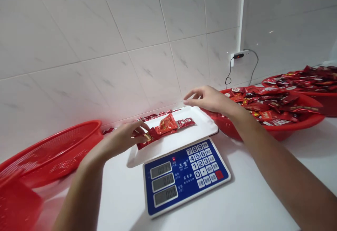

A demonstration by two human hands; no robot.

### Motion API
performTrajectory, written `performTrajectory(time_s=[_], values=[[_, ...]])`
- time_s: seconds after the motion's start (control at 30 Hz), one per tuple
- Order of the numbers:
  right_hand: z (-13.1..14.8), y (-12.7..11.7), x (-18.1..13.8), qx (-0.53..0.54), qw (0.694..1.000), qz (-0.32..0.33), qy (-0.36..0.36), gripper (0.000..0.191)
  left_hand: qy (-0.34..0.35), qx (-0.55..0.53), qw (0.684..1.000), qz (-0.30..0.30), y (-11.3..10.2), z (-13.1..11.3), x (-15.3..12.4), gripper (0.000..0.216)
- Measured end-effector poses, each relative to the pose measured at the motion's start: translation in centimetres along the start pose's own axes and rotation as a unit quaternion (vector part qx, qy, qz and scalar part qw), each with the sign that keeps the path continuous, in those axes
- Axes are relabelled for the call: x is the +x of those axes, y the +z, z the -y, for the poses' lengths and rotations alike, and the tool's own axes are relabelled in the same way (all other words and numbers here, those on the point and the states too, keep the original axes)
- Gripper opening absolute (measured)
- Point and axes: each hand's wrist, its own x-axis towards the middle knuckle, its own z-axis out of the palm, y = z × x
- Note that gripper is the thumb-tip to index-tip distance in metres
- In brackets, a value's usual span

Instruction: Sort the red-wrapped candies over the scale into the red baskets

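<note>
Several small red wrapped packets lie in a row on the white tray point(168, 146) of the scale. At the row's left end, my left hand point(131, 134) has its thumb and fingers closed on a dark red packet point(150, 138). An orange-red packet point(167, 124) sits in the middle of the row, and a flat dark red packet point(186, 122) is at its right end. My right hand point(204, 97) hovers over the tray's back right corner, fingers apart and nothing held. The scale's blue keypad panel point(184, 185) faces me, its displays lit faintly.
A red basket point(284, 131) heaped with red packets stands on the right, with another full red basket point(323, 97) behind it. Red perforated baskets point(65, 146) are on the left. More packets point(160, 114) lie behind the tray by the tiled wall. A power strip point(239, 55) hangs there.
</note>
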Motion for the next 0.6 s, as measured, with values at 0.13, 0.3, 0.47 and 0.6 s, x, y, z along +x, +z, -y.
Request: performTrajectory(time_s=[0.13,0.3,0.47,0.6], values=[[-1.2,-0.3,0.3,-0.076,0.995,0.045,0.045,0.035,0.016,-0.087,0.996,-0.027,2.2,-2.1,1.1,0.042],[-1.9,1.8,0.8,-0.139,0.973,0.182,0.036,0.017,0.097,0.007,0.995,0.016,7.3,-4.3,2.7,0.093],[-1.3,3.3,0.6,-0.124,0.969,0.214,0.009,0.018,0.094,0.102,0.99,0.016,9.0,-5.3,2.8,0.073],[-1.3,2.6,0.4,-0.07,0.971,0.228,-0.013,0.015,0.071,0.174,0.982,-0.011,8.5,-5.6,2.5,0.047]])
